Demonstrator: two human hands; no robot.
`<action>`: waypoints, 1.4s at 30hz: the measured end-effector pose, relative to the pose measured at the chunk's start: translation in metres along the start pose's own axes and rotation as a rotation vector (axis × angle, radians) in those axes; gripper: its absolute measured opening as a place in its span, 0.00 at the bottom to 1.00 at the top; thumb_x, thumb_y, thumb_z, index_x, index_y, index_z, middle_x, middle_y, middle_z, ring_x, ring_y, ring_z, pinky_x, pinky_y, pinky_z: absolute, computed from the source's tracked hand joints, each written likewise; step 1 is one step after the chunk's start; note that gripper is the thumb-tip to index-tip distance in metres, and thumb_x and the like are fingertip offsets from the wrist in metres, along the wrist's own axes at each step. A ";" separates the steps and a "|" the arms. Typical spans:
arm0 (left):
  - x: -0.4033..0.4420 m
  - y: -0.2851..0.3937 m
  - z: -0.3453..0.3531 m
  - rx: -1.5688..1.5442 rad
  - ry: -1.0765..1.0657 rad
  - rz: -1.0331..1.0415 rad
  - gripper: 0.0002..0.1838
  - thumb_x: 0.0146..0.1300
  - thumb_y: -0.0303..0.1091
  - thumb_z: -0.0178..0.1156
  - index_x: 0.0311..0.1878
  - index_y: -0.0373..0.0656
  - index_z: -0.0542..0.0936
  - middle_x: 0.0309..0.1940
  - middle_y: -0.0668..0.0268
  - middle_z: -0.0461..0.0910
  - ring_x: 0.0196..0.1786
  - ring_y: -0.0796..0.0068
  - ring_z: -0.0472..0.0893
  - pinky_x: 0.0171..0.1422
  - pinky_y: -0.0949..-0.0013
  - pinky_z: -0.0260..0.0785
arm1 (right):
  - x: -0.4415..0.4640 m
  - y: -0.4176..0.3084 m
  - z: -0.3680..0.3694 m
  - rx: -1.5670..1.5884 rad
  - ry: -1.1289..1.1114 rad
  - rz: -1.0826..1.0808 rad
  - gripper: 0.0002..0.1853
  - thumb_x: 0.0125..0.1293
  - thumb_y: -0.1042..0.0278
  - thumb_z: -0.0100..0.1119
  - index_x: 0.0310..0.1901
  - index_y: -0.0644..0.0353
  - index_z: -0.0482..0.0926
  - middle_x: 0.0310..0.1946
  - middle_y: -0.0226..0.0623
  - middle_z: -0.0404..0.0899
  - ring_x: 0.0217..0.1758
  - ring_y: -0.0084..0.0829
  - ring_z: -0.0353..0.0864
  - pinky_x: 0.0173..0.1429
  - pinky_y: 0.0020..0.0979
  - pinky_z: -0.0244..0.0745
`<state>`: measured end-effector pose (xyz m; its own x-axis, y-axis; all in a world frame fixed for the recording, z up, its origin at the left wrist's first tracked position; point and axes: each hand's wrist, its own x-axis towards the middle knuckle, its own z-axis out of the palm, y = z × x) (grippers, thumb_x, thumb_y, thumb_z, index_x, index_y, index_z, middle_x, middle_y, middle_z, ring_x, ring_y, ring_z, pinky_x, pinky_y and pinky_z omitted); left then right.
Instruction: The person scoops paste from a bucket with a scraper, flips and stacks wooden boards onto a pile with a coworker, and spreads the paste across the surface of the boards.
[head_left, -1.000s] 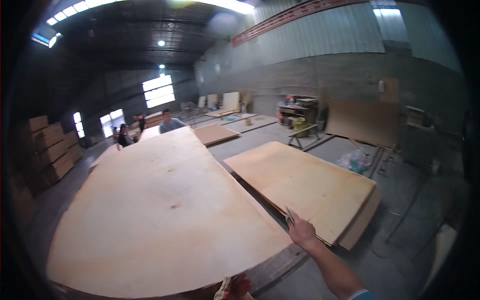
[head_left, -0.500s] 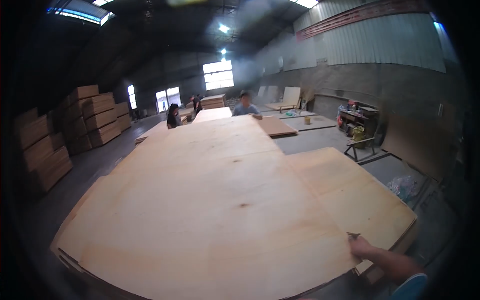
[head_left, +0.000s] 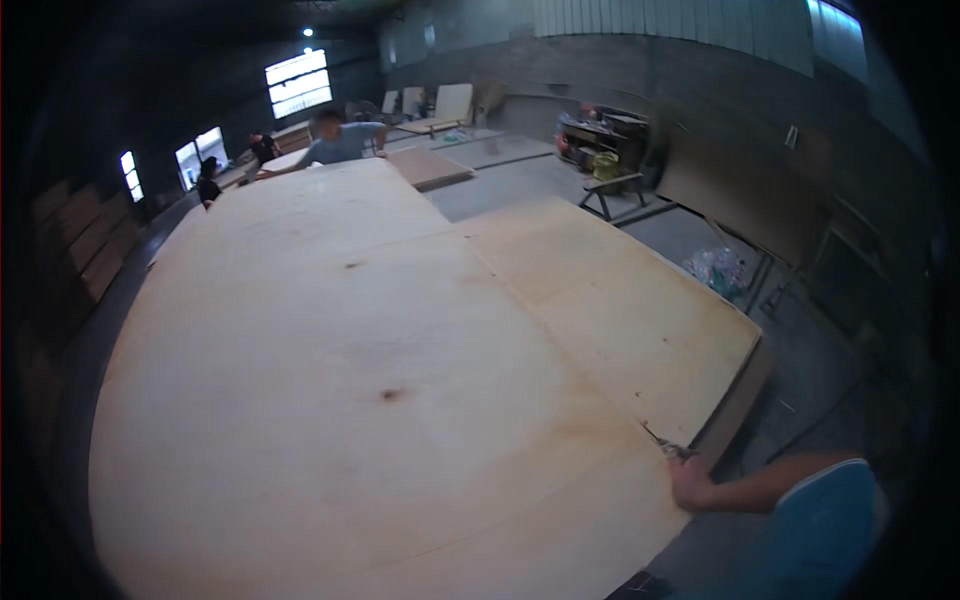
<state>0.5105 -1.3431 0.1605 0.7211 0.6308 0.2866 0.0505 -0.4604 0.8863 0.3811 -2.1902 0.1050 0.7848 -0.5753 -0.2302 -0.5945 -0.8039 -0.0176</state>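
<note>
A large pale wood sheet (head_left: pixel 330 400) with dark knots fills the middle of the view. At its right edge is my right hand (head_left: pixel 688 480), closed, with a small dark tool (head_left: pixel 668 443) held at its fingers; the tool's exact kind is unclear. Beside the sheet, on the right, lies a second pale wood sheet (head_left: pixel 620 300) on a stack. My left hand is out of view. At the far end of the large sheet a person (head_left: pixel 345 142) in a grey-blue shirt leans over with arms spread, a hand near each far corner.
Two more people (head_left: pixel 208 180) in dark clothes are at the far left. Stacked boards (head_left: pixel 90 230) stand along the left side. To the right are a cluttered workbench (head_left: pixel 600 135), a plastic bundle (head_left: pixel 718 270) and a leaning brown board (head_left: pixel 740 195).
The gap between the large sheet and the right stack is covered now. My right hand has come to the sheet's right edge; my left hand, near the bottom earlier, has left the view. The camera has turned.
</note>
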 end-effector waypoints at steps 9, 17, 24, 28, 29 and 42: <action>-0.076 0.252 0.188 -0.009 -0.482 0.478 0.41 0.79 0.52 0.52 0.82 0.31 0.54 0.77 0.48 0.64 0.76 0.51 0.68 0.78 0.51 0.62 | 0.017 -0.109 0.261 0.624 -0.403 0.023 0.29 0.79 0.49 0.37 0.51 0.68 0.82 0.51 0.60 0.85 0.57 0.61 0.85 0.64 0.57 0.77; -0.278 0.534 0.399 -0.094 -0.885 1.038 0.41 0.79 0.52 0.53 0.82 0.30 0.55 0.79 0.48 0.62 0.78 0.50 0.64 0.80 0.51 0.57 | 0.114 -0.103 0.343 1.132 -0.517 0.101 0.36 0.76 0.39 0.38 0.57 0.65 0.84 0.57 0.55 0.85 0.62 0.53 0.85 0.67 0.52 0.75; -0.490 0.720 0.547 -0.246 -1.166 1.325 0.42 0.79 0.52 0.54 0.81 0.30 0.56 0.80 0.47 0.60 0.80 0.49 0.61 0.83 0.50 0.52 | 0.226 0.049 0.309 1.328 -0.425 0.086 0.40 0.77 0.32 0.39 0.59 0.64 0.84 0.54 0.52 0.87 0.58 0.56 0.86 0.59 0.46 0.80; -0.553 0.758 0.590 -0.271 -1.290 1.330 0.42 0.79 0.52 0.54 0.81 0.29 0.56 0.80 0.46 0.59 0.81 0.49 0.59 0.84 0.50 0.50 | 0.287 0.182 0.301 1.838 -0.914 0.107 0.33 0.74 0.36 0.51 0.57 0.62 0.85 0.55 0.49 0.87 0.59 0.50 0.87 0.57 0.43 0.82; -0.563 0.762 0.593 -0.257 -1.312 1.335 0.42 0.79 0.52 0.54 0.81 0.29 0.56 0.80 0.46 0.59 0.81 0.48 0.59 0.84 0.50 0.49 | 0.294 0.211 0.301 1.866 -0.847 0.218 0.32 0.73 0.38 0.52 0.57 0.62 0.85 0.54 0.49 0.87 0.58 0.49 0.87 0.57 0.43 0.82; -0.539 0.664 0.483 -0.050 -1.292 1.058 0.42 0.78 0.52 0.55 0.80 0.28 0.58 0.82 0.45 0.56 0.85 0.47 0.53 0.88 0.49 0.41 | 0.170 0.285 0.357 1.103 -0.480 1.243 0.29 0.67 0.46 0.60 0.66 0.52 0.81 0.69 0.43 0.78 0.73 0.49 0.76 0.73 0.52 0.70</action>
<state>0.4888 -2.2906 0.4183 0.4798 -0.8314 0.2803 -0.8004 -0.2839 0.5280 0.2827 -2.4628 -0.2859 -0.1952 -0.4642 -0.8639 -0.7468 0.6413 -0.1759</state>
